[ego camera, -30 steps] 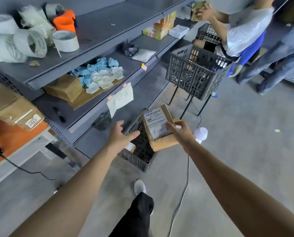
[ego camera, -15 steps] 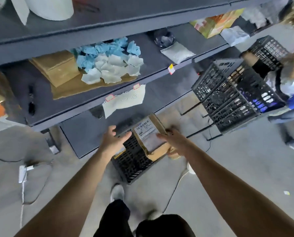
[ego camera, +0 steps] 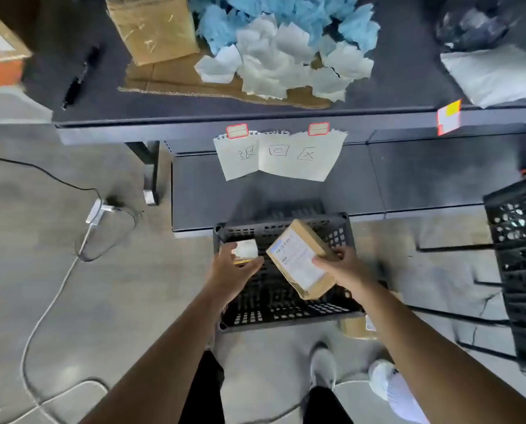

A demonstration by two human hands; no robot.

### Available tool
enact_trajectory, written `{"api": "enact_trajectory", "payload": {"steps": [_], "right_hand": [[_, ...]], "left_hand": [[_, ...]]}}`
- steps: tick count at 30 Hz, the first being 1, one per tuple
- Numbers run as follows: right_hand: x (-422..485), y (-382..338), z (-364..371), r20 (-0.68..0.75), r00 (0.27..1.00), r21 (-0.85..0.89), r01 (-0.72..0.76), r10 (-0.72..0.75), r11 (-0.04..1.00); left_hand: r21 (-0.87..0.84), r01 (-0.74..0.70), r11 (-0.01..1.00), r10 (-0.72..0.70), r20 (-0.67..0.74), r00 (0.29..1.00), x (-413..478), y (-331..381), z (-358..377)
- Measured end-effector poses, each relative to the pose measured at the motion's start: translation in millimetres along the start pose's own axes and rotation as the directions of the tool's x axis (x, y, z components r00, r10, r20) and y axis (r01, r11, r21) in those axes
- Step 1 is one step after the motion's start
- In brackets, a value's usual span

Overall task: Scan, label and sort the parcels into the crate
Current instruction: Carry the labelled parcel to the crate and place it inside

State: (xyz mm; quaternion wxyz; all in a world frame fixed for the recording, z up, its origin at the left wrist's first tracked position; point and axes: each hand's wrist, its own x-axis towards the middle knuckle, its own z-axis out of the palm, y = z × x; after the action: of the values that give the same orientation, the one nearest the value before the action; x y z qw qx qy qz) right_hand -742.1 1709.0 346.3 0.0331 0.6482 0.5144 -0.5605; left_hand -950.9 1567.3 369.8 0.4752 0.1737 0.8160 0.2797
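Crate (ego camera: pixel 286 313) of black lattice plastic stands on the grey floor, directly below the handwritten paper sign (ego camera: pixel 281 159) taped to the shelf edge (ego camera: pixel 194 127). Above the crate's open top, the right hand (ego camera: pixel 345 270) grips a brown parcel (ego camera: pixel 301 258) by its right edge, thumb across the white shipping label; the parcel is tilted, its label facing up. The left hand (ego camera: pixel 231 273) hovers over the crate's left side, fingers spread and holding nothing, just beside a small white-labelled package (ego camera: pixel 245 248) lying inside the crate near its far-left corner. Another brown package (ego camera: pixel 358 327) lies on the floor at the crate's near-right corner. On the shelf above the sign, crumpled blue and white papers (ego camera: pixel 283 47) are heaped on flat cardboard.
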Motion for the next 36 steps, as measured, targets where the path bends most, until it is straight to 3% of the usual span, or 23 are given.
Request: {"api": "enact_trajectory", "payload": {"steps": [5, 13, 19, 26, 30, 33, 36], "right_hand": [[74, 54, 26, 0.018, 0.998, -0.08, -0.059, 0.061, 0.995], [212, 111, 93, 0.084, 0.996, -0.22, 0.03, -0.011, 0.975], [305, 130, 113, 0.084, 0.988, -0.306, 0.149, -0.129, 0.94], [379, 155, 142, 0.111, 0.976, -0.348, 0.216, -0.189, 0.912], [403, 159, 167, 0.028, 0.974, -0.414, 0.214, -0.223, 0.885], [418, 166, 179, -0.044, 0.975, -0.362, 0.186, -0.216, 0.914], [419, 169, 179, -0.036, 0.984, -0.365, 0.149, -0.173, 0.919]], "left_hand": [[-0.032, 0.1, 0.994, -0.1, 0.003, 0.995, 28, -65, 60], [0.014, 0.113, 0.994, -0.113, -0.011, 0.994, 139, -149, 130], [0.141, 0.064, 0.988, -0.069, 0.029, 0.997, 220, -183, 165], [0.475, -0.047, 0.878, 0.046, 0.014, 0.999, 283, -201, 195], [0.55, -0.098, 0.829, 0.095, 0.034, 0.995, 306, -210, 202], [0.586, -0.13, 0.8, 0.134, 0.037, 0.99, 319, -216, 203], [0.604, -0.131, 0.786, 0.134, 0.04, 0.99, 323, -215, 200]]}}
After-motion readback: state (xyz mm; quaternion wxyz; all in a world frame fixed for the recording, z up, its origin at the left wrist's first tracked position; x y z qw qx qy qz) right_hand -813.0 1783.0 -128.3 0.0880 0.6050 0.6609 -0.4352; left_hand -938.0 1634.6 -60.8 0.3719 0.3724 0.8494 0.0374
